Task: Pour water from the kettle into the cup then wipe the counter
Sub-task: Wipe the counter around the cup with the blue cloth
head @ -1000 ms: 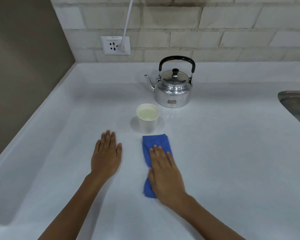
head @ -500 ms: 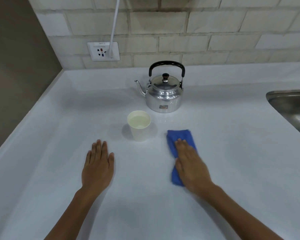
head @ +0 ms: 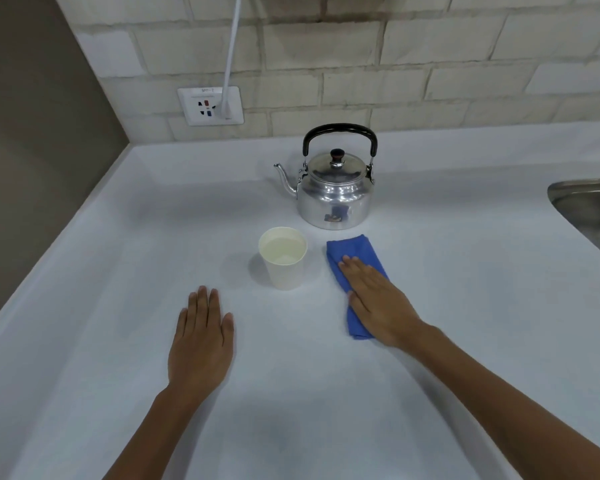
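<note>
A shiny metal kettle (head: pixel 336 195) with a black handle stands upright at the back of the white counter (head: pixel 465 306), spout pointing left. In front of it and slightly left is a white paper cup (head: pixel 284 268) holding water. A folded blue cloth (head: pixel 355 251) lies just right of the cup, its far end close to the kettle's base. My right hand (head: pixel 378 303) presses flat on the cloth and covers its near half. My left hand (head: pixel 201 341) rests flat on the bare counter, palm down, fingers together, in front of and left of the cup.
A steel sink (head: pixel 593 216) is set into the counter at the right edge. On the brick wall behind, a white socket (head: pixel 210 105) has a white cable plugged in. A brown side wall (head: pixel 32 150) borders the counter on the left.
My right hand has slid the blue cloth from in front of the cup rightward and away from me, to the cup's right side near the kettle. My left hand has stayed flat.
</note>
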Demonstrator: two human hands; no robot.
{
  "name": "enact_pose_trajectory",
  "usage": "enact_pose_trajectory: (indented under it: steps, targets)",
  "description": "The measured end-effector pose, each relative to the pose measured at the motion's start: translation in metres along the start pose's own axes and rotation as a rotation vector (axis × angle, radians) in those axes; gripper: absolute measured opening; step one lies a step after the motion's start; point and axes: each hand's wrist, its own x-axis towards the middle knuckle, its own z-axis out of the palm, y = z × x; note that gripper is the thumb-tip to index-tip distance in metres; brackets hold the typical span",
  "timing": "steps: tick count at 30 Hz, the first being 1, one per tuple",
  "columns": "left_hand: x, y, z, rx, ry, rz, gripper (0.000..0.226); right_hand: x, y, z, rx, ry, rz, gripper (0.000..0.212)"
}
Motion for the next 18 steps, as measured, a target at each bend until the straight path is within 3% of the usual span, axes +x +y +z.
enact_pose_trajectory:
  steps: [5, 14, 18]
  targets:
    - [-0.001, 0.004, -0.001, 0.025, 0.003, -0.002, 0.066, 0.022, 0.005, -0.007, -0.007, -0.042, 0.105, 0.052]
    - [0.001, 0.001, 0.002, 0.002, 0.004, -0.014, 0.054, 0.020, -0.005, -0.003, 0.069, -0.160, -0.174, 0.050]
    - [0.000, 0.003, 0.003, 0.011, 0.009, -0.012, 0.054, 0.038, -0.003, -0.007, 0.063, -0.158, -0.085, 0.050]
